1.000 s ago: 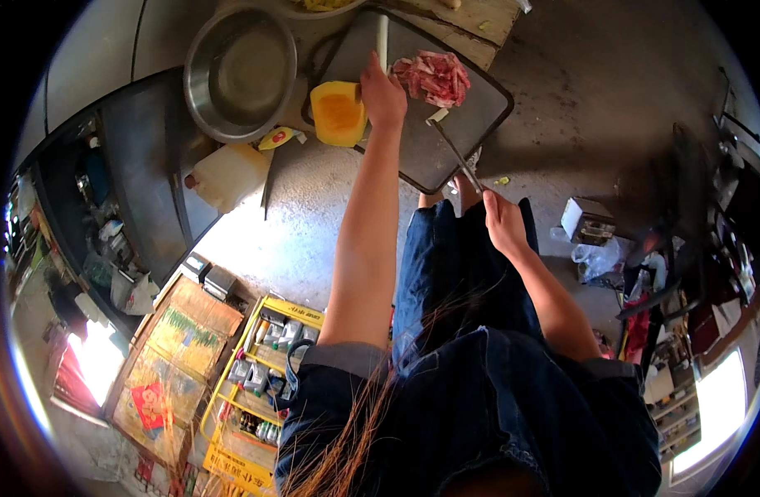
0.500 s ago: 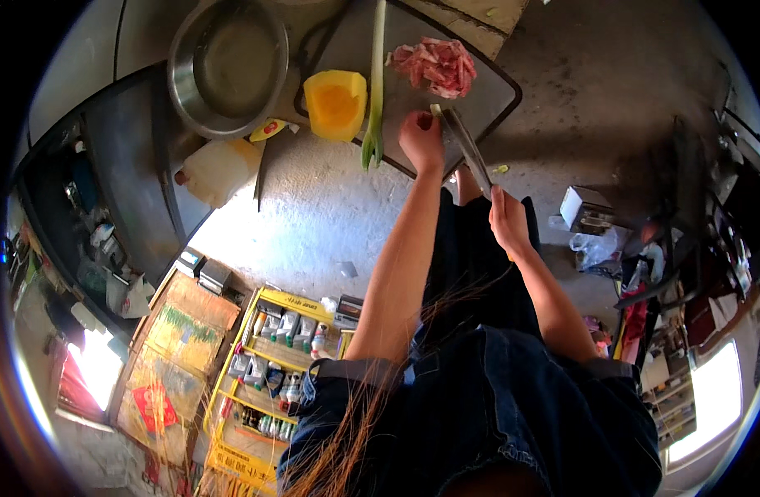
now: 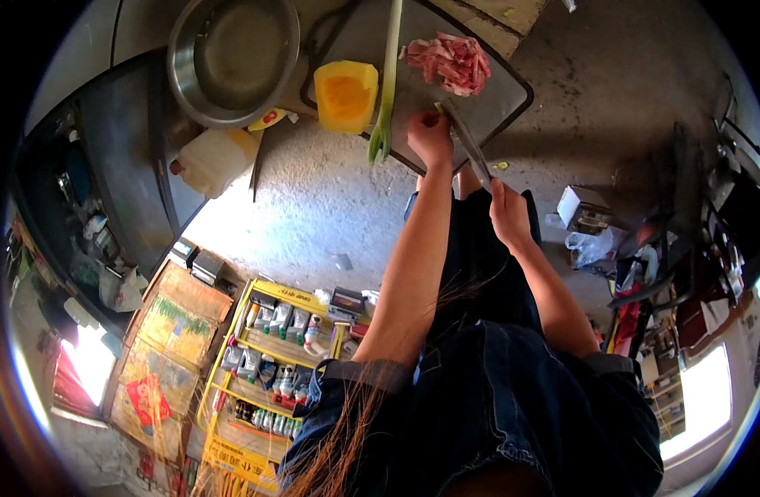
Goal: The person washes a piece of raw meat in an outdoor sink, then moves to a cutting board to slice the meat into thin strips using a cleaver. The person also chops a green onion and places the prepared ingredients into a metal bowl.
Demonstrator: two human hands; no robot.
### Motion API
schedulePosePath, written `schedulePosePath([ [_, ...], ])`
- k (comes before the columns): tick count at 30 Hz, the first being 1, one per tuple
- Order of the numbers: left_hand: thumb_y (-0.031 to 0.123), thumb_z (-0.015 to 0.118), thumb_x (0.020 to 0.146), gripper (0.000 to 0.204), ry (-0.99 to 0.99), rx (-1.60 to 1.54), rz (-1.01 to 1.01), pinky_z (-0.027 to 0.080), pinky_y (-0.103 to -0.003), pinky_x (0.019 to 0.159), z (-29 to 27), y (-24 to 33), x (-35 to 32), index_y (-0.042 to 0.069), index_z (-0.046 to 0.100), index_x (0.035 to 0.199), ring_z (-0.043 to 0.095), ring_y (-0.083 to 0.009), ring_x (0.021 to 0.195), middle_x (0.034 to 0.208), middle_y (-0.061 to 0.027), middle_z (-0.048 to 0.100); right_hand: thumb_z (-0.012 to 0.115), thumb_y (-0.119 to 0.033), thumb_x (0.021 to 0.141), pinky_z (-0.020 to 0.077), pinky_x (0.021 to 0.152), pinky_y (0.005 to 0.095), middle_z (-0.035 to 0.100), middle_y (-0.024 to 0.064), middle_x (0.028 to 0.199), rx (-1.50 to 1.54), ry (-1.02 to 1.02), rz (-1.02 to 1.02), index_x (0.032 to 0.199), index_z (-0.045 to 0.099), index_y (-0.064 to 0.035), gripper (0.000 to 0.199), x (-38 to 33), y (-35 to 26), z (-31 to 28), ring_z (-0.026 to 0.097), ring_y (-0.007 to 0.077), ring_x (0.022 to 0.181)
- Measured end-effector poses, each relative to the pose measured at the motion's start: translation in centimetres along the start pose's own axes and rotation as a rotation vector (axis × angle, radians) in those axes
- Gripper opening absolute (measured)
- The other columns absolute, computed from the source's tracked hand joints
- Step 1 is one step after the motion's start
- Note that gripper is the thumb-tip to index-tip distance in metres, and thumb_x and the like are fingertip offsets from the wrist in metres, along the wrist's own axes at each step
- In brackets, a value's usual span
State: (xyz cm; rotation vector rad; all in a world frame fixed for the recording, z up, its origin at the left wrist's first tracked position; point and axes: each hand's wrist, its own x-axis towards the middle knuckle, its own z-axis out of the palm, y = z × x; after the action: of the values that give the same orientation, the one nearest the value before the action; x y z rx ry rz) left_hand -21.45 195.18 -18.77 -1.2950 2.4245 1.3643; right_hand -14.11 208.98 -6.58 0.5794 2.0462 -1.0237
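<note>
My right hand [image 3: 510, 214] is closed round the handle of a knife [image 3: 469, 147], whose blade slants up and left over the near edge of a dark-rimmed cutting board [image 3: 500, 99]. Curled beside the blade, my left hand [image 3: 430, 139] has its fingers drawn together; a small pale bit shows by the blade tip, but what the fingers hold is hidden. On the board, a heap of sliced raw meat [image 3: 448, 63] lies beyond my hands. Left of it are a long leek [image 3: 389, 79] and a hollowed wedge of yellow pumpkin [image 3: 347, 98].
A metal basin [image 3: 179, 81] stands at the far left, with a pale plastic jug [image 3: 218, 161] and a yellow packet [image 3: 268, 119] nearby. Behind on the left is a yellow shelf rack [image 3: 247, 344] of bottles. A box [image 3: 583, 209] and plastic bag [image 3: 594, 246] lie at right.
The view has shifted slightly, so the board and its food sit a little higher and further right. Both hands keep nearly the same pose, the knife still beside the left hand.
</note>
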Motion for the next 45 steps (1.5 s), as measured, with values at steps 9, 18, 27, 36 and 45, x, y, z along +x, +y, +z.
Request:
schedulePosePath([
  [9,0.010,0.073,0.068,0.019,-0.018,-0.036,-0.052,0.052,-0.035,0.069,0.0,0.2,-0.1,0.001,0.068,0.084,0.068,-0.0259,0.072,0.077,-0.0135,0.069,0.030,-0.042,0.101,0.0470,0.065,0.0470,0.063,0.0233,0.081,-0.054,0.057,-0.147,0.109,0.062,-0.0029,0.051,2.6,-0.3,1.5,0.061,0.0437,0.079],
  [18,0.009,0.071,0.073,0.020,0.105,-0.003,0.109,0.048,-0.040,0.074,1.0,0.1,-1.0,0.002,0.061,0.090,0.061,-0.0326,0.084,0.086,-0.0154,0.063,0.030,-0.046,0.102,0.0354,0.045,0.0289,0.044,0.0011,0.051,0.295,0.044,-0.066,0.066,0.044,-0.0067,0.055,-0.4,-1.2,0.3,0.044,0.0109,0.045],
  [27,0.004,0.062,0.073,0.023,-0.039,0.306,0.521,0.044,-0.045,0.083,-1.4,0.7,-1.1,0.005,0.057,0.096,0.051,-0.0379,0.094,0.097,-0.0144,0.056,0.033,-0.042,0.100,0.0489,0.057,0.0448,0.064,0.0196,0.072,-0.217,0.124,-0.273,0.129,0.056,-0.0108,0.048,0.5,-0.1,-2.3,0.063,0.0367,0.065],
  [36,0.003,0.058,0.074,0.024,-0.134,0.184,0.633,0.049,-0.043,0.077,-2.5,-0.2,-0.1,0.006,0.062,0.097,0.054,-0.0349,0.093,0.097,-0.0112,0.058,0.035,-0.042,0.099,0.0488,0.062,0.0498,0.064,0.0216,0.076,-0.485,0.013,-0.121,0.136,0.048,-0.0181,0.046,0.6,-1.7,-1.7,0.062,0.0415,0.069],
  [45,0.003,0.061,0.071,0.027,-0.111,0.273,0.669,0.049,-0.042,0.078,-2.6,0.1,0.1,0.008,0.063,0.097,0.055,-0.0333,0.093,0.097,-0.0097,0.059,0.034,-0.043,0.100,0.0462,0.063,0.0526,0.064,0.0239,0.079,-0.378,0.069,-0.231,0.138,0.046,-0.0206,0.046,3.6,-0.5,-0.5,0.062,0.0427,0.075],
])
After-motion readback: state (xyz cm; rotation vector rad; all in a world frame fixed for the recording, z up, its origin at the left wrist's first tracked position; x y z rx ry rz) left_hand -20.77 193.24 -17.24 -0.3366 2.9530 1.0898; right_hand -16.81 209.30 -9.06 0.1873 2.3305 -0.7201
